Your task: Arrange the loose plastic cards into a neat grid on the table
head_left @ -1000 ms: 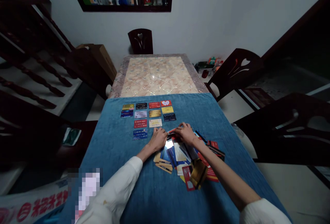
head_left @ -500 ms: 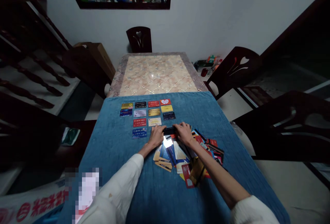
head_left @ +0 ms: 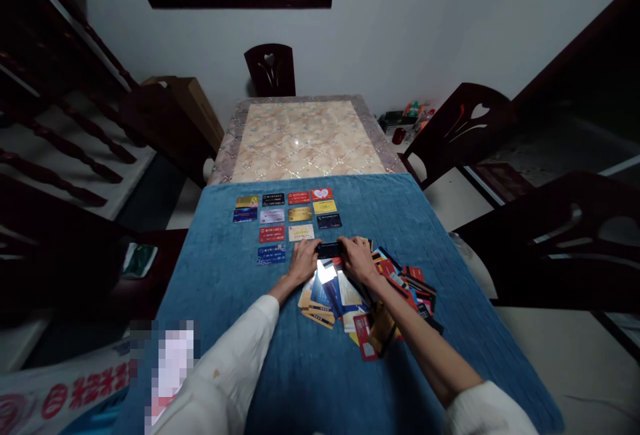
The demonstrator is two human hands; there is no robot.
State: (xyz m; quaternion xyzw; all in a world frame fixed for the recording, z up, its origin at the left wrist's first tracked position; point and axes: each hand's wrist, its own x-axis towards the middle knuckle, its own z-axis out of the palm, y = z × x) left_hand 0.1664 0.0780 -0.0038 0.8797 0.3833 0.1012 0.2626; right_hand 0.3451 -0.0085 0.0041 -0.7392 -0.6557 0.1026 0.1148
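Observation:
A dark card (head_left: pixel 329 249) is held between my two hands, just below the dark blue card (head_left: pixel 329 221) at the right end of the laid-out cards. My left hand (head_left: pixel 304 259) grips its left edge, and my right hand (head_left: pixel 358 259) grips its right edge. Under and around my right hand spreads a loose pile of mixed cards (head_left: pixel 350 293), partly hidden by my right forearm. Farther off, several cards lie face up in columns, among them a red card (head_left: pixel 271 233), a gold card (head_left: pixel 300 213) and a blue card (head_left: pixel 271 254).
A blue cloth (head_left: pixel 220 295) covers the near part of the patterned table (head_left: pixel 305 135). Dark wooden chairs (head_left: pixel 460 128) stand around it. At the lower left is a white bag with red print (head_left: pixel 65 388). A green packet (head_left: pixel 140 260) rests on the left chair seat.
My hands have taken hold of the dark card by its two ends; a second ago they were fingering cards at the pile's top edge. The camera view has shifted slightly.

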